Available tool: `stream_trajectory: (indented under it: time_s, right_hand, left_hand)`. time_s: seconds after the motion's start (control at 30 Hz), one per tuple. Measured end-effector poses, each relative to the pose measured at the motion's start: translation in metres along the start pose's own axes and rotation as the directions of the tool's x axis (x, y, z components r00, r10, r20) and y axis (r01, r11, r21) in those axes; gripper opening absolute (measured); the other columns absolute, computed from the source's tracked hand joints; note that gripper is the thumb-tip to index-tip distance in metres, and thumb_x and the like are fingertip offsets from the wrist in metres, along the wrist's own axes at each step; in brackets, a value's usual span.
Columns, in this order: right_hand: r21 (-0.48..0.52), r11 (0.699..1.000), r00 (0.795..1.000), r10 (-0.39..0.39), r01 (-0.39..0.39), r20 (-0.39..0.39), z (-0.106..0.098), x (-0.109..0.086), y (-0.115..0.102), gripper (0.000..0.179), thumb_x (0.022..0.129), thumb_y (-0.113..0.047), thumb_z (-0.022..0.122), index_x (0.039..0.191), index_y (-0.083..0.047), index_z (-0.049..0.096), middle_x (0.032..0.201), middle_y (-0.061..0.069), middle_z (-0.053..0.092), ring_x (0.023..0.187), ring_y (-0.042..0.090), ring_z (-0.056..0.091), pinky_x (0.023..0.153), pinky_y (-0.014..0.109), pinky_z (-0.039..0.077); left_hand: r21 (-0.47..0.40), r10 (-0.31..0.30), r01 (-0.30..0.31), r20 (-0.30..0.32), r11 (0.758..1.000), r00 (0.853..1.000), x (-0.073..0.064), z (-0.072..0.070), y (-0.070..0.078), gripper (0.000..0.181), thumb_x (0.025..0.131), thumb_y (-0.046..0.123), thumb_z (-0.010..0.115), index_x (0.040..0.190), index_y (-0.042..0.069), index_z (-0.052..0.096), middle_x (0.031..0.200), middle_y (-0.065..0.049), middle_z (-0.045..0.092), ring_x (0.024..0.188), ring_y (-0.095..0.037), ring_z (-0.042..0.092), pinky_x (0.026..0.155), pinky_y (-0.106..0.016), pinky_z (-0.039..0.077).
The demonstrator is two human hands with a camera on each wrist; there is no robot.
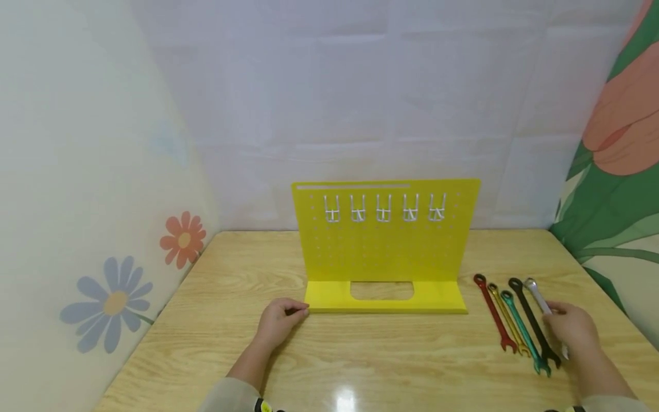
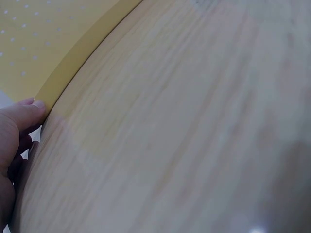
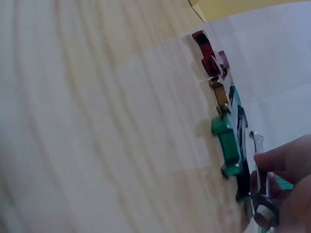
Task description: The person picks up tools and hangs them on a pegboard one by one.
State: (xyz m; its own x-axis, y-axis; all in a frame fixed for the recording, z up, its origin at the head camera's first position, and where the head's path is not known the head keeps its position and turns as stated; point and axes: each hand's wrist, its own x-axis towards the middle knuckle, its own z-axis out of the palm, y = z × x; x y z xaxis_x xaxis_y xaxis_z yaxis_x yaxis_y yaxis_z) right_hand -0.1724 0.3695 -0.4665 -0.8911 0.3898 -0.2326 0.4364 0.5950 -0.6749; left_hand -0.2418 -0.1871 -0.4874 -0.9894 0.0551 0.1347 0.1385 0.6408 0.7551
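Evidently, the silver wrench (image 1: 538, 293) is at the right of the bench (image 1: 206, 343), rightmost of five, beside the black wrench (image 1: 532, 317). The right hand (image 1: 574, 329) pinches its shaft; whether it is lifted cannot be determined. The left hand (image 1: 278, 323) pinches the near left corner of the yellow stand (image 1: 381, 252).

Handling, as judged: the wrench appears to be metal, stiff, moderately heavy for its size and hardly fragile. Its polished surface may slip under a light pinch. Mid-shaft is the sound place to hold, leaving the far ring end free; neighbouring wrenches restrict finger room on the left.

Views compared: the head view alone shows the five hooks (image 1: 383, 209) and the full row, with the green wrench (image 1: 525, 332), gold wrench (image 1: 507, 315) and red wrench (image 1: 492, 309) further left. It hides part of the silver shaft behind the hand. The right wrist view shows the digits against that shaft; the left wrist view shows the thumb (image 2: 34, 111) against the base's near edge.
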Motion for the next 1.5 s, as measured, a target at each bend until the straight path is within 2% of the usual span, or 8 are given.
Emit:
stream_trajectory:
  time_s: [0.13,0.23,0.33,0.57,0.9,1.0,1.2,1.5]
  right_hand:
    - [0.143,0.989,0.999,0.047,-0.044,-0.015,-0.002,0.000,0.003,0.055,0.098,-0.018,0.051,0.144,0.007,0.036,0.124,0.034,0.050,0.099,0.034,0.051,0.069,0.029,0.040]
    - [0.237,0.970,0.997,0.070,-0.060,-0.036,-0.003,-0.001,0.002,0.057,0.100,-0.025,0.050,0.148,0.002,0.033,0.097,0.003,0.064,0.090,0.016,0.052,0.068,0.024,0.042]
    - [0.313,0.949,0.996,0.062,-0.038,-0.067,-0.004,-0.002,-0.005,0.060,0.102,-0.032,0.048,0.151,-0.001,0.031,0.088,-0.025,0.046,0.083,0.003,0.046,0.067,0.021,0.044]
    - [0.376,0.926,0.995,-0.002,0.040,-0.100,-0.002,-0.011,-0.033,0.064,0.101,-0.041,0.046,0.153,-0.007,0.030,0.101,-0.017,0.045,0.083,0.002,0.046,0.065,0.021,0.046]
    - [0.655,0.720,0.973,-0.182,0.231,-0.144,0.019,-0.023,-0.073,0.019,0.099,-0.020,0.058,0.108,-0.037,0.057,0.086,-0.022,0.054,0.079,-0.006,0.054,0.069,0.010,0.046]
    - [0.656,0.714,0.969,-0.207,0.246,-0.138,0.025,-0.028,-0.086,0.020,0.099,-0.017,0.058,0.105,-0.037,0.056,0.085,-0.022,0.054,0.078,-0.007,0.056,0.069,0.011,0.047]
    - [0.561,0.791,0.968,-0.232,0.244,-0.094,0.036,-0.039,-0.112,0.021,0.099,-0.022,0.058,0.120,-0.027,0.055,0.089,-0.023,0.054,0.083,-0.007,0.057,0.074,0.011,0.050]
    - [0.565,0.775,0.948,-0.316,0.284,-0.042,0.056,-0.053,-0.149,0.044,0.099,-0.022,0.058,0.137,-0.001,0.047,0.094,-0.015,0.054,0.086,-0.003,0.058,0.077,0.015,0.053]
  left_hand:
    - [-0.001,0.002,-0.002,0.001,1.000,1.000,-0.001,0.000,0.001,0.005,0.085,0.010,0.074,0.088,0.010,0.078,0.097,-0.005,0.074,0.096,-0.021,0.065,0.089,-0.037,0.050]
    - [0.000,0.003,-0.003,0.003,1.000,1.000,-0.001,0.001,0.000,0.005,0.086,0.011,0.074,0.089,0.010,0.078,0.098,-0.005,0.073,0.096,-0.021,0.065,0.089,-0.037,0.051]
    - [0.001,0.003,-0.003,0.004,1.000,1.000,-0.001,0.001,0.000,0.006,0.086,0.011,0.074,0.090,0.010,0.078,0.099,-0.005,0.073,0.096,-0.021,0.065,0.089,-0.039,0.051]
    - [0.001,0.005,-0.005,-0.003,1.000,1.000,-0.001,0.000,0.001,0.006,0.086,0.010,0.074,0.089,0.010,0.078,0.098,-0.006,0.073,0.096,-0.022,0.066,0.089,-0.040,0.052]
    - [-0.007,0.014,-0.014,-0.009,1.000,1.000,-0.001,0.000,0.002,0.005,0.085,0.009,0.074,0.088,0.010,0.078,0.096,-0.005,0.074,0.094,-0.020,0.066,0.085,-0.032,0.051]
    - [-0.008,0.010,-0.011,-0.008,1.000,1.000,-0.001,0.000,0.002,0.005,0.085,0.008,0.074,0.088,0.009,0.078,0.096,-0.005,0.074,0.094,-0.020,0.066,0.085,-0.032,0.051]
    - [-0.016,0.007,-0.007,-0.010,1.000,1.000,-0.002,0.000,0.003,0.005,0.085,0.008,0.074,0.088,0.009,0.078,0.096,-0.005,0.074,0.093,-0.019,0.066,0.084,-0.031,0.051]
    - [-0.010,0.015,-0.015,-0.014,1.000,1.000,-0.003,0.000,0.004,0.005,0.085,0.008,0.074,0.087,0.009,0.078,0.095,-0.005,0.074,0.092,-0.019,0.066,0.082,-0.030,0.051]
